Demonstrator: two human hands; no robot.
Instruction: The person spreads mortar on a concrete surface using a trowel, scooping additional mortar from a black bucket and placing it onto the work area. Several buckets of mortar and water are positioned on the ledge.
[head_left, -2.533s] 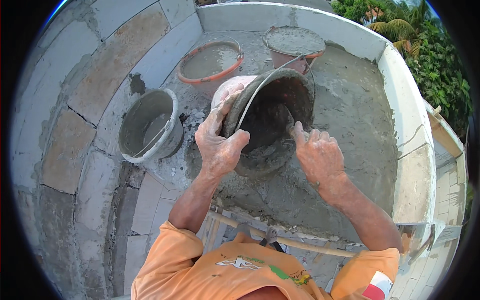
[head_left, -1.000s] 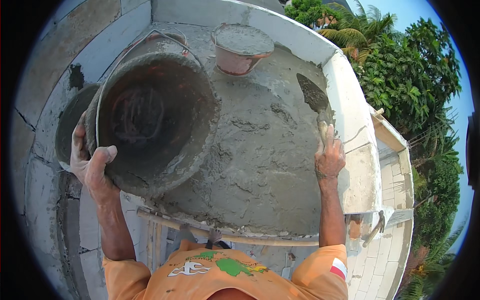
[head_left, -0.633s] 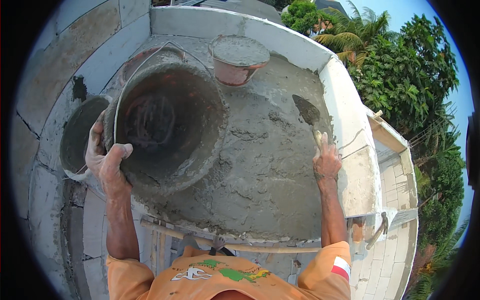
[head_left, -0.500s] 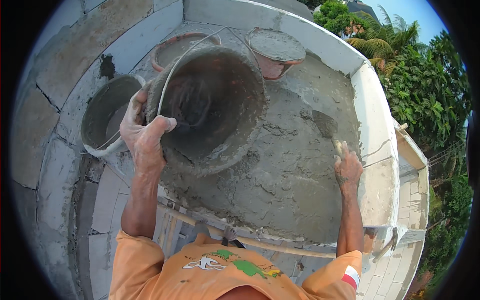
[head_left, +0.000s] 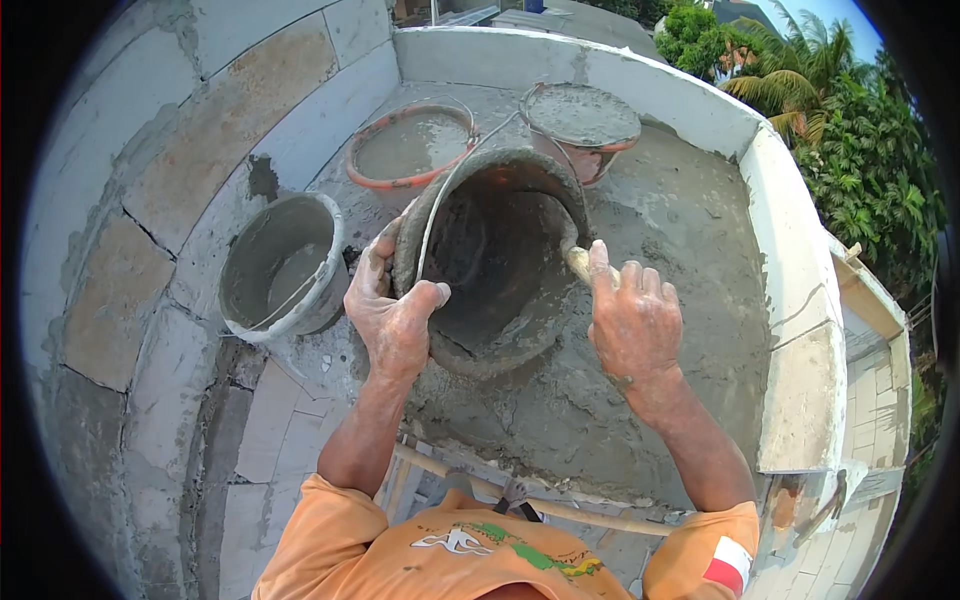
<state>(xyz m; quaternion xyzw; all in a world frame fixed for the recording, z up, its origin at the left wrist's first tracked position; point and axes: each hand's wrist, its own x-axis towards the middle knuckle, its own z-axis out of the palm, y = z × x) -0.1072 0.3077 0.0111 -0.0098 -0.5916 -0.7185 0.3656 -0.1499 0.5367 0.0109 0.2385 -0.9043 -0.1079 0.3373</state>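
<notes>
My left hand (head_left: 395,315) grips the rim of a mortar-caked bucket (head_left: 500,355), thumb inside and fingers around the outer wall. The bucket is tilted with its mouth toward me, and its thin wire handle rises over the far side. My right hand (head_left: 637,318) is closed around the pale handle of a trowel (head_left: 578,262) at the bucket's right edge. The trowel's blade reaches into the bucket and is mostly hidden there. Below and to the right of the bucket spreads wet grey mortar (head_left: 690,260).
Two orange-rimmed buckets of mortar, one left (head_left: 410,150) and one right (head_left: 585,115), stand at the back. A grey bucket (head_left: 285,265) sits by the block wall (head_left: 200,130) on the left. Low white walls (head_left: 800,290) border the slab. A hammer (head_left: 825,510) hangs at lower right.
My right hand has brought the trowel from the mortar on the right up to the bucket and into its mouth. My left hand still holds the rim. The whole view has shifted slightly.
</notes>
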